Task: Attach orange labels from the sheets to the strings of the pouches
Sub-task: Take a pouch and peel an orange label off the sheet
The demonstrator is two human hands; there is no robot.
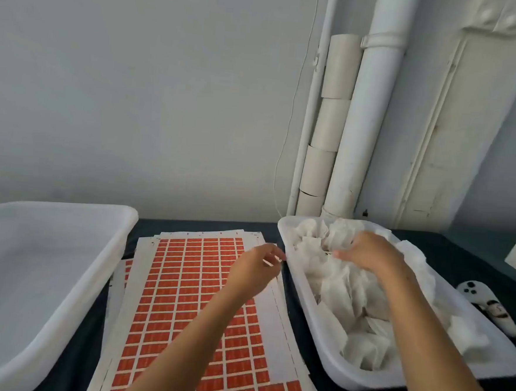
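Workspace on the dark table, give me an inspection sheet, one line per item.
Surface: dark table, mostly covered.
Job's things: sheets of orange labels stacked at centre; white pouches piled in the right tray; left tray looks empty.
Clutter: white handheld controller right of the pouch tray; a white object at the far right edge, unclear.
Hands: left hand pinches a thin string over the sheets; right hand grips a pouch in the tray.
Cables: thin white wire down the wall.
Surroundings: white pipes and stacked cardboard tubes in the corner.
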